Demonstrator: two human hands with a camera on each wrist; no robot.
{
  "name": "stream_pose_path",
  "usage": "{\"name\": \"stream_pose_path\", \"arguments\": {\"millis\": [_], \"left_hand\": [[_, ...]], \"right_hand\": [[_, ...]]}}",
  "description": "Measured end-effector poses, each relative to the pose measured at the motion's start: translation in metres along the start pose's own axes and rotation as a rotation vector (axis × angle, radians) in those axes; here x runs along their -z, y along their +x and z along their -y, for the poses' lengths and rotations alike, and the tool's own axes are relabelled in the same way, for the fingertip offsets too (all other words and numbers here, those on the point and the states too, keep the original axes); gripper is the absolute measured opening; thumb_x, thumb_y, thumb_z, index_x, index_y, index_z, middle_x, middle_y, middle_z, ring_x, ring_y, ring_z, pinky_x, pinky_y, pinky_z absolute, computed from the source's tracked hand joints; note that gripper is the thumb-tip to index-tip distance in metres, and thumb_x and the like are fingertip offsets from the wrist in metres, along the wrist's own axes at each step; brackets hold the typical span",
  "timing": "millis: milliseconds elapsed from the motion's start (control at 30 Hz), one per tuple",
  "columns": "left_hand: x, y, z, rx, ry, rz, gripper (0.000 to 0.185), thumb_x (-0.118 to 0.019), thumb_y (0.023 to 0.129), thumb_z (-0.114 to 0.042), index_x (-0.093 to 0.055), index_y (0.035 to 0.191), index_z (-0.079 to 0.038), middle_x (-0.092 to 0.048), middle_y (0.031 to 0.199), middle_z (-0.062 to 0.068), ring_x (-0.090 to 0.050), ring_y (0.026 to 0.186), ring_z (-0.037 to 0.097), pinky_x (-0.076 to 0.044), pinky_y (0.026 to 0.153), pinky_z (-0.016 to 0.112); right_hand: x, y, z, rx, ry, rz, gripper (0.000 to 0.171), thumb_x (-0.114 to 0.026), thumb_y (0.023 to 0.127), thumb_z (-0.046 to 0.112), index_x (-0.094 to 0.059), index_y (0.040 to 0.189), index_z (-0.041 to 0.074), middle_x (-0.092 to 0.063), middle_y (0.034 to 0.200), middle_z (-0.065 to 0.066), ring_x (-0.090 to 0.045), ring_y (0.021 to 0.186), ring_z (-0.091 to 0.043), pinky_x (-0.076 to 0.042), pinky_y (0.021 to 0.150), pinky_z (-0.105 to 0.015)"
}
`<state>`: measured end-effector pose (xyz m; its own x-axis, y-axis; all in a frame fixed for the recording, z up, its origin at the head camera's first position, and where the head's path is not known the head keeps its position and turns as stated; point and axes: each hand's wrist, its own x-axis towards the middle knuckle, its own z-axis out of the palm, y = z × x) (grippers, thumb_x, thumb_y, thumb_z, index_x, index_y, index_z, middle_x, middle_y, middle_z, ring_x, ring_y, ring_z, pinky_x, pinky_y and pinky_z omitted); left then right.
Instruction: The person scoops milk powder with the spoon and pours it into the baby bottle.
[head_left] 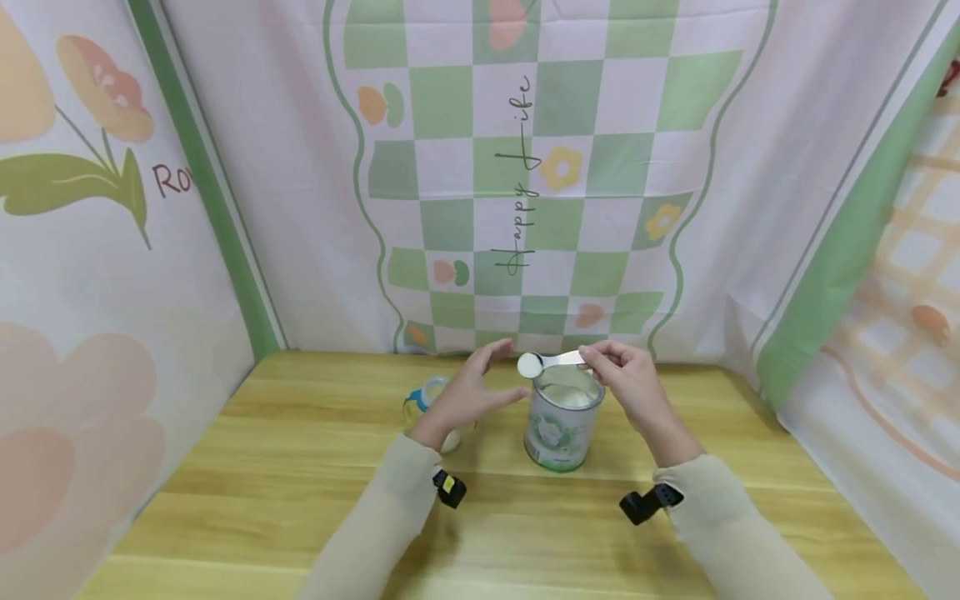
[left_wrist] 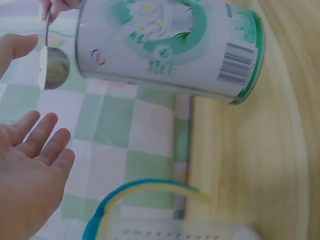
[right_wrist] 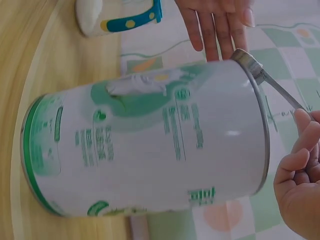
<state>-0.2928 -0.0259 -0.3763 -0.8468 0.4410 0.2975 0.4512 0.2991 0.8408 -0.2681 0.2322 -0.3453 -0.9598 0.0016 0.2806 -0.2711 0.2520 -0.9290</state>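
- Scoop (head_left: 542,362): metal, heaped w/ white powder, held level just above the left rim of the open tin (head_left: 564,421). Long axis runs left-right; bowl points left, handle right.
- My right hand (head_left: 633,385) pinches the handle end, fingers curled.
- My left hand (head_left: 471,390) is spread, palm facing the bowl, just beside it, not touching.
- Handled cup (head_left: 429,402) sits left of tin, behind my left hand, on the wooden table (head_left: 300,467). Right hand is nearer the scoop.

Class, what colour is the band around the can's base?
Green; the can shows it best in the right wrist view.
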Motion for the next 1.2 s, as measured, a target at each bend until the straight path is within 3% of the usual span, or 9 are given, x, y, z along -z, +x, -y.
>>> {"name": "stream_pose_path", "arguments": {"millis": [333,600,767,1000,1200], "left_hand": [[0.023,-0.01,-0.003,-0.018,0.005,-0.03,0.085,-0.078,0.09,-0.035,-0.032,0.156,-0.008,-0.038,0.156,0.007,-0.034,0.143,0.019,-0.025,0.117,0.034],[0.04,-0.019,0.002,-0.039,0.013,-0.076,0.084,-0.079,0.089,-0.032,-0.033,0.155,-0.007,-0.039,0.156,0.009,-0.035,0.143,0.021,-0.025,0.118,0.039],[0.052,-0.026,0.008,-0.028,-0.009,-0.082,0.084,-0.079,0.089,-0.032,-0.033,0.155,-0.007,-0.039,0.156,0.008,-0.033,0.144,0.023,-0.026,0.117,0.043],[0.063,-0.038,0.013,0.012,0.007,-0.075,0.089,-0.08,0.088,-0.038,-0.031,0.157,-0.01,-0.037,0.157,0.003,-0.031,0.145,0.025,-0.022,0.118,0.046],[0.069,-0.048,0.022,0.048,0.049,-0.071,0.087,-0.081,0.086,-0.034,-0.032,0.156,-0.014,-0.039,0.156,0.004,-0.032,0.144,0.024,-0.022,0.118,0.046]], "right_hand": [[-0.02,0.004,0.008,0.018,-0.012,0.035,0.041,-0.068,0.098,0.03,-0.064,0.104,-0.01,-0.068,0.085,0.0,-0.057,0.075,-0.01,-0.052,0.071,-0.025],[-0.038,0.006,0.014,0.022,-0.034,0.077,0.039,-0.067,0.099,0.032,-0.067,0.108,-0.006,-0.071,0.098,-0.015,-0.064,0.093,-0.029,-0.054,0.081,-0.029],[-0.05,0.009,0.015,0.047,-0.032,0.104,0.037,-0.067,0.099,0.033,-0.069,0.107,-0.003,-0.071,0.094,-0.013,-0.064,0.092,-0.035,-0.056,0.081,-0.038],[-0.067,0.012,0.017,0.052,-0.058,0.113,0.035,-0.067,0.098,0.036,-0.071,0.105,0.001,-0.07,0.098,-0.021,-0.063,0.088,-0.031,-0.052,0.073,-0.03],[-0.08,0.014,0.019,0.048,-0.082,0.103,0.031,-0.068,0.097,0.034,-0.073,0.1,0.003,-0.07,0.093,-0.013,-0.061,0.084,-0.023,-0.05,0.071,-0.028]]}}
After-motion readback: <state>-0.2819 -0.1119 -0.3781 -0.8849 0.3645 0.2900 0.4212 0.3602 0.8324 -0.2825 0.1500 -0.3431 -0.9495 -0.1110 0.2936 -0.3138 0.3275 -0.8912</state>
